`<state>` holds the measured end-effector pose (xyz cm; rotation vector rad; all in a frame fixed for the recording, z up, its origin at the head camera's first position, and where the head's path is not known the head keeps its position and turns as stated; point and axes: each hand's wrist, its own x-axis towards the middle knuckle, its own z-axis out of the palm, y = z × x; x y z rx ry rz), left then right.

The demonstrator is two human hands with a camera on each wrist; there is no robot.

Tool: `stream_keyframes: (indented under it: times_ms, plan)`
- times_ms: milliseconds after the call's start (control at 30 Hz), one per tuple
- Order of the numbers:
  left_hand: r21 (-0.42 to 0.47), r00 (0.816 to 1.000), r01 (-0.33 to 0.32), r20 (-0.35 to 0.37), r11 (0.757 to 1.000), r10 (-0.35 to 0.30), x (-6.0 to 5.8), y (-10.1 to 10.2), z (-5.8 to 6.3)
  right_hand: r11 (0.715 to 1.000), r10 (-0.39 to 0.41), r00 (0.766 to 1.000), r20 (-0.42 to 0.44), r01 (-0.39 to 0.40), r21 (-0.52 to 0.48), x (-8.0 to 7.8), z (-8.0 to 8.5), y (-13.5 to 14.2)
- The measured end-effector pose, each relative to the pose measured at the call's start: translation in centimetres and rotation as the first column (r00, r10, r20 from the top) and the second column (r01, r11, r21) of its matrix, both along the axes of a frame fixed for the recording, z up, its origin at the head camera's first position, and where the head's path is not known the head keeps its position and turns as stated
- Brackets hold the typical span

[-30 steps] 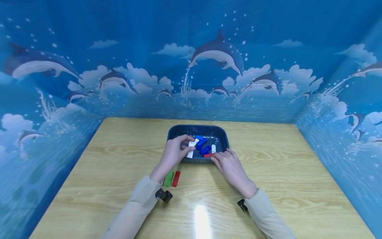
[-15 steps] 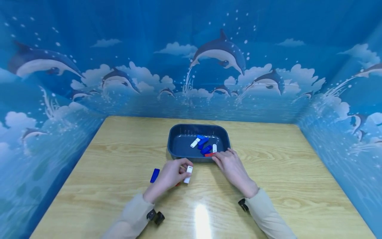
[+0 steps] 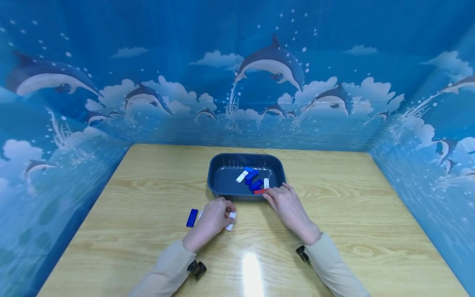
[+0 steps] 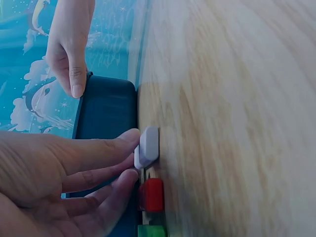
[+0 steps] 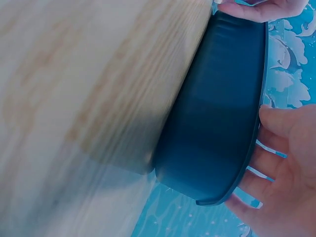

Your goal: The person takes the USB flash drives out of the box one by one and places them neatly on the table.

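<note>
My left hand (image 3: 211, 218) pinches a white USB stick (image 3: 231, 222) between thumb and fingers, low over the table in front of the tray. In the left wrist view a red USB stick (image 4: 152, 195) and a green one (image 4: 151, 231) stand beside the held stick. My right hand (image 3: 287, 206) grips the near right corner of the dark blue tray (image 3: 226, 195), its thumb at the rim. Inside the tray lie several USB sticks: a white one (image 3: 242, 176) at the middle, blue ones (image 3: 255, 185), another white one (image 3: 266, 182) and a red one (image 3: 260, 191) by the right hand.
A blue USB stick (image 3: 192, 218) lies on the wooden table (image 3: 148, 247) left of my left hand, with a bit of white showing between them. Behind the table and at both sides hangs a dolphin-print curtain (image 3: 237, 123).
My left hand has carried the white USB stick from over the tray toward me, then lowered it close to the table. The right hand stays at the tray's corner.
</note>
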<state>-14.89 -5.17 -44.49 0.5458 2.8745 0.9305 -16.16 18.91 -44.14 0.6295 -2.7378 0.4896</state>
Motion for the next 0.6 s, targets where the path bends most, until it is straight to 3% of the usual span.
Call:
stream_keyframes:
  times_ms: [400, 600]
  plan:
    - [-0.104, 0.995, -0.032, -0.094, 0.994, 0.022, 0.3, -0.4, 0.3, 1.000, -0.003, 1.000, 0.000, 0.003, 0.002, 0.0, 0.1, -0.1]
    - [0.024, 0.981, -0.082, -0.173, 0.996, 0.085, 0.0, -0.5, 2.3, 1.000, -0.004, 1.000, -0.001, 0.004, -0.001, -0.1, 0.0, 0.0]
